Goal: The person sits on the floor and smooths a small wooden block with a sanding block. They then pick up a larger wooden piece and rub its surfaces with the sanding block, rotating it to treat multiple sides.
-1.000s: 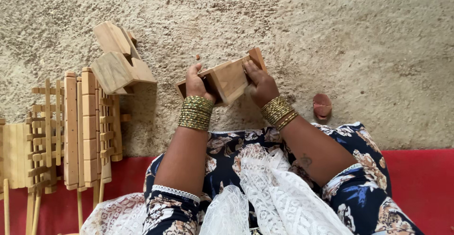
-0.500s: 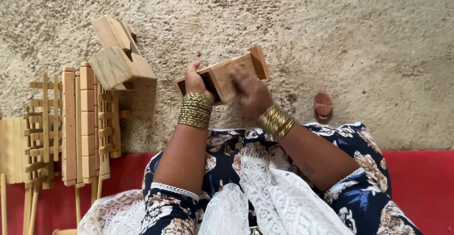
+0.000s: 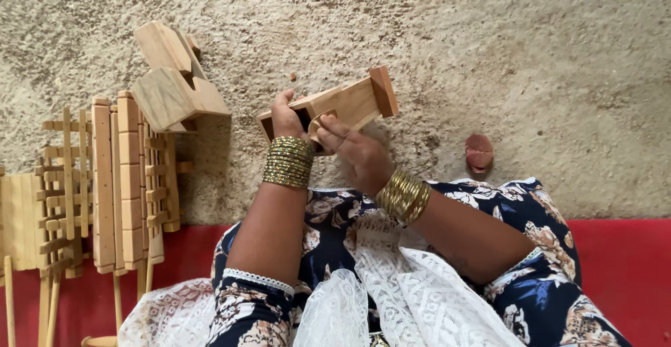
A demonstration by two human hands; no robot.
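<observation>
Left hand [image 3: 288,120] gripping the near end of a wooden block toy [image 3: 335,106] held tilted above the sandy floor [image 3: 489,53], right hand [image 3: 353,153] pinching a small round wooden piece [image 3: 320,125] against its side, stacked wooden parts [image 3: 168,78] and slatted frames [image 3: 105,179] at left, reddish stone [image 3: 479,153] at right

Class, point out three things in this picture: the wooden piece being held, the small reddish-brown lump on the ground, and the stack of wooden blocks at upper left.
wooden piece [image 3: 356,102], head view, its flat light face.
reddish-brown lump [image 3: 479,153], head view, its middle.
stack of wooden blocks [image 3: 171,81], head view, the lower block's top face.
</observation>
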